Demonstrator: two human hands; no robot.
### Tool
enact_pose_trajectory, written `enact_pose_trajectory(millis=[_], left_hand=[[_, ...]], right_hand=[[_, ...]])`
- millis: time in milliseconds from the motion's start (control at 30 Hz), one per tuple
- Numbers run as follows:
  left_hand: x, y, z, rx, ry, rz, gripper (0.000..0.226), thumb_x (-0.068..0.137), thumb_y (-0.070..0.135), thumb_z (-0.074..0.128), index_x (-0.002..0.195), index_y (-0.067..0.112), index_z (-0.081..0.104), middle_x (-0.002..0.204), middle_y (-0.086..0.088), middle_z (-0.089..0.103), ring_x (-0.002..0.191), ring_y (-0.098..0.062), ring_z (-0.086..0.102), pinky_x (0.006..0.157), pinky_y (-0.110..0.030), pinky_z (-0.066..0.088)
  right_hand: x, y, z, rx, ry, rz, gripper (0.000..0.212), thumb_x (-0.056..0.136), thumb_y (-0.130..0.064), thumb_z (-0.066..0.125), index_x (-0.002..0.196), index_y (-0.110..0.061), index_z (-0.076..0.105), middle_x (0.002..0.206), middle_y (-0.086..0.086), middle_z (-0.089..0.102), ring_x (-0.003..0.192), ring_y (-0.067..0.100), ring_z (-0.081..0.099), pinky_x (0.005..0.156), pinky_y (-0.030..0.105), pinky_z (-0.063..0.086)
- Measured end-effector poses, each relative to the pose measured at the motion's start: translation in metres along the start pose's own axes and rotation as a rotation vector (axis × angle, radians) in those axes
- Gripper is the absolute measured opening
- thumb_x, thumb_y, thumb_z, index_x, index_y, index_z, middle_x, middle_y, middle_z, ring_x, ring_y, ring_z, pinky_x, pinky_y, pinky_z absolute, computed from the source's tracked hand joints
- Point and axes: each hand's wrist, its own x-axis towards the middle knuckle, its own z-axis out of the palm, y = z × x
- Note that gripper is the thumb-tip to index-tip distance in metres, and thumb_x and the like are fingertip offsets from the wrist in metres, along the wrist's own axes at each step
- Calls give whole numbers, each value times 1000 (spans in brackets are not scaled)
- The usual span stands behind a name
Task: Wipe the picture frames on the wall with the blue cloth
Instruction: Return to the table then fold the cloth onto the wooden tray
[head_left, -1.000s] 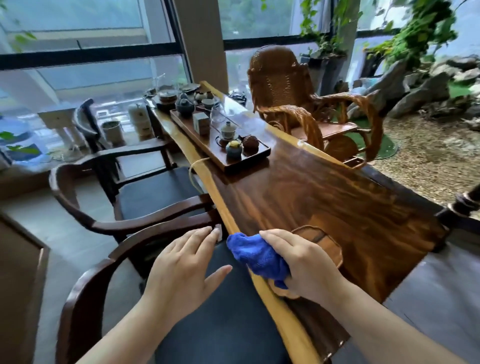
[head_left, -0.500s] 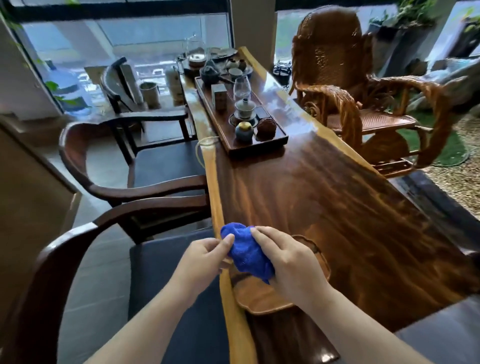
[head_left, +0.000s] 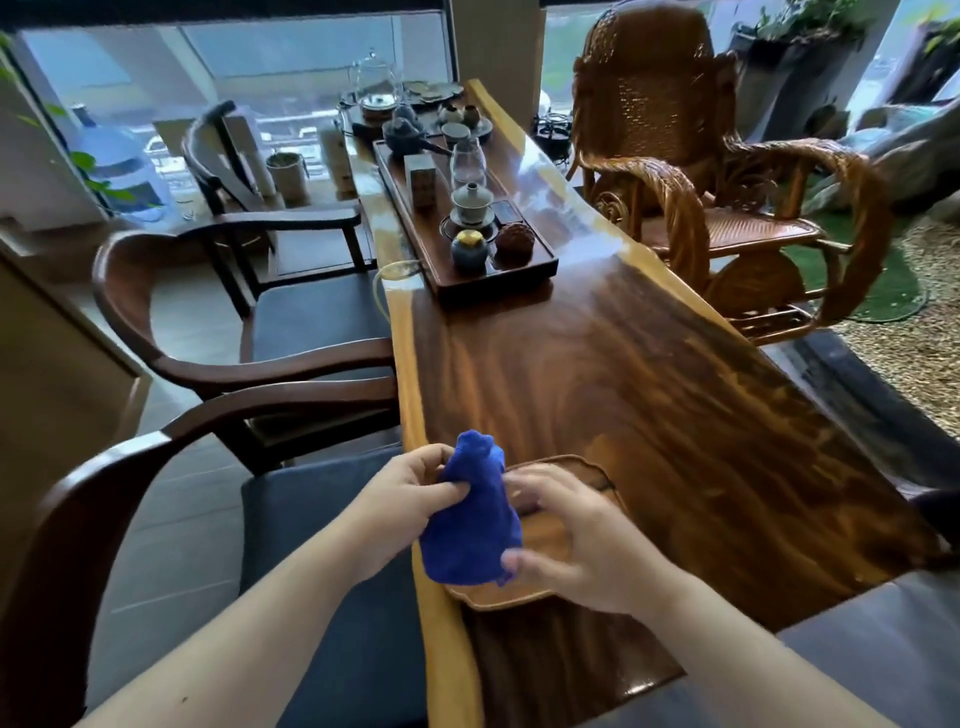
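Observation:
A bunched blue cloth (head_left: 472, 512) hangs between my two hands above the near left edge of the long wooden table (head_left: 649, 415). My left hand (head_left: 405, 499) pinches its upper left side. My right hand (head_left: 576, 540) grips its lower right corner with thumb and fingers. Under the cloth lies a small shallow wooden tray (head_left: 566, 577). No picture frames or wall are in view.
A long dark tea tray (head_left: 524, 275) with teapot, cups and jars stands further along the table. Dark wooden armchairs (head_left: 218, 364) line the left side, one seat (head_left: 322, 519) right beside me. A wicker rocking chair (head_left: 691, 182) stands at the right, windows behind.
My left hand came off the chair and took hold of the cloth. Both hands lifted the cloth and it now hangs longer. The view tilted down and shifted right.

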Motion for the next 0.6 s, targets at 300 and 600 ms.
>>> enact_pose_trajectory(millis=[300, 600], left_hand=[[21, 24, 18, 416, -169, 2, 14, 87, 24, 63, 97, 31, 68, 99, -1, 74, 97, -22, 69, 87, -44, 54], [35, 2, 33, 858, 42, 49, 13, 86, 23, 66, 97, 30, 67, 90, 10, 70, 82, -5, 65, 74, -24, 54]], right_hand=[[64, 25, -54, -161, -306, 13, 47, 82, -29, 70, 123, -39, 49, 107, -15, 63, 94, 2, 60, 82, 22, 51], [53, 56, -78, -84, -96, 55, 22, 73, -7, 63, 81, -26, 58, 64, -13, 58, 55, 12, 56, 55, 31, 50]])
